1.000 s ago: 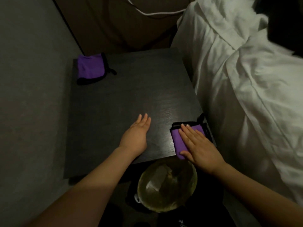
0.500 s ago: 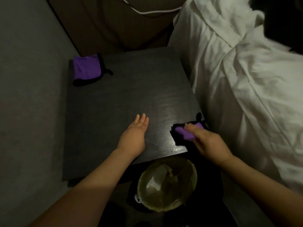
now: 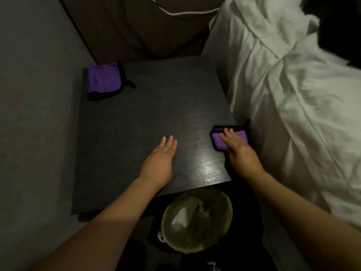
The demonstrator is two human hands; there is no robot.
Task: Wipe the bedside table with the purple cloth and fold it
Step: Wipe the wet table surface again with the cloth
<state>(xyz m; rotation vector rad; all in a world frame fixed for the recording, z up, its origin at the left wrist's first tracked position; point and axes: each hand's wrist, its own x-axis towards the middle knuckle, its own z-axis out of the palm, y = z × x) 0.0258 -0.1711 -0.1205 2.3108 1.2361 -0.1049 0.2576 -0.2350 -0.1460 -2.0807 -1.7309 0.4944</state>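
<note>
A folded purple cloth with black trim lies at the right edge of the dark bedside table. My right hand rests on top of it, fingers together and pressing down; most of the cloth is under the hand. My left hand lies flat on the table near its front edge, fingers slightly apart, holding nothing. A second folded purple cloth with black trim sits at the table's far left corner.
A white duvet on the bed borders the table on the right. A round bin with crumpled paper stands on the floor below the front edge. A grey wall is on the left. A white cable hangs behind the table.
My right hand pinched the cloth and folded it over, then laid its fingers back on the smaller bundle. The left hand stayed flat in place.
</note>
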